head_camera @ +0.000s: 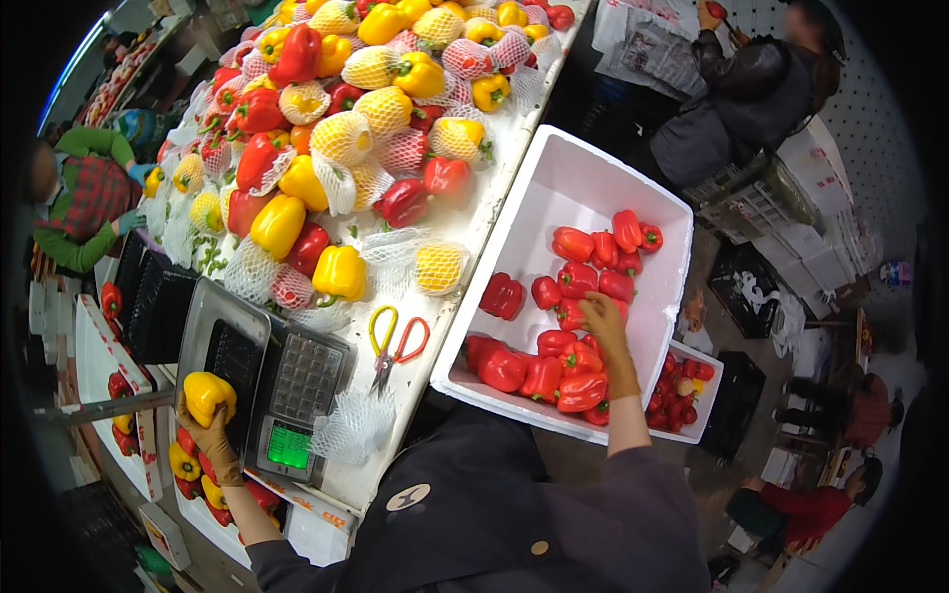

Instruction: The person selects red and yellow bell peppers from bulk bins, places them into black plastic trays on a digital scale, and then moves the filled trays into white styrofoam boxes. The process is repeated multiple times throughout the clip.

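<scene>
My left hand [207,437], in a tan glove, grips a yellow bell pepper [204,393] at the edge of the digital scale's metal pan [256,326]. A black tray [231,352] lies on that pan, beside the keypad and green-lit display [288,446]. My right hand [612,345], also gloved, reaches into a white foam box [519,174]. Its fingers are bent at a red bell pepper [569,315]; whether they grip it cannot be made out. Several more red bell peppers [504,368] lie in the box, mostly along the near and right sides.
Yellow and red peppers, many in foam net sleeves [341,137], are heaped on the white table [482,196]. Scissors [385,356] and a loose foam net [354,426] lie near the scale. A pepper-filled box [185,493] stands below left. Co-workers [89,193] stand around.
</scene>
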`<control>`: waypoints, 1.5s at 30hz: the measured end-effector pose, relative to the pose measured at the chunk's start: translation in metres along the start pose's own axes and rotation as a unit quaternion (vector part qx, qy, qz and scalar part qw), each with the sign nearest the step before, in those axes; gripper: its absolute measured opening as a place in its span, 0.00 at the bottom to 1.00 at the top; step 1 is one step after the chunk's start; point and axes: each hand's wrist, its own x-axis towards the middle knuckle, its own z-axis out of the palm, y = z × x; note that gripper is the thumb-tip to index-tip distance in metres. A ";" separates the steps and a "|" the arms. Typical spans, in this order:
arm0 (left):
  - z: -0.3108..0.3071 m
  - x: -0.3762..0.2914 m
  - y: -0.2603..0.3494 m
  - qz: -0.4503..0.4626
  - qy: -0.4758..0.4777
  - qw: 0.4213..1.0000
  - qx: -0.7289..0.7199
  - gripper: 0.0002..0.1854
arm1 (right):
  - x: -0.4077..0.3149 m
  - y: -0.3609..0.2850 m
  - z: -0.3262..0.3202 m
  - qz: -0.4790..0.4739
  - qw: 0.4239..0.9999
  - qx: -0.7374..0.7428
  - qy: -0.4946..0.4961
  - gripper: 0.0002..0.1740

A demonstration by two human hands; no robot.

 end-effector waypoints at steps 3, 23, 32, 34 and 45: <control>0.010 0.000 -0.011 -0.034 0.000 0.999 -0.014 0.45 | 0.032 0.028 0.049 -0.042 0.992 -0.106 -0.061 0.38; 0.114 -0.079 0.146 0.164 -0.018 0.975 0.147 0.26 | 0.185 0.069 0.002 -0.109 0.865 -0.451 0.192 0.45; 0.228 -0.163 0.149 0.075 -0.330 0.941 -0.014 0.25 | 0.245 0.035 0.036 -0.088 0.747 -0.657 0.040 0.51; 0.233 -0.163 0.152 0.048 -0.353 0.934 -0.024 0.23 | 0.233 0.016 0.029 -0.069 0.789 -0.611 -0.012 0.51; 0.256 -0.160 0.187 -0.052 -0.498 0.855 -0.135 0.67 | -0.048 -0.056 0.128 -0.187 0.904 0.190 -0.334 0.41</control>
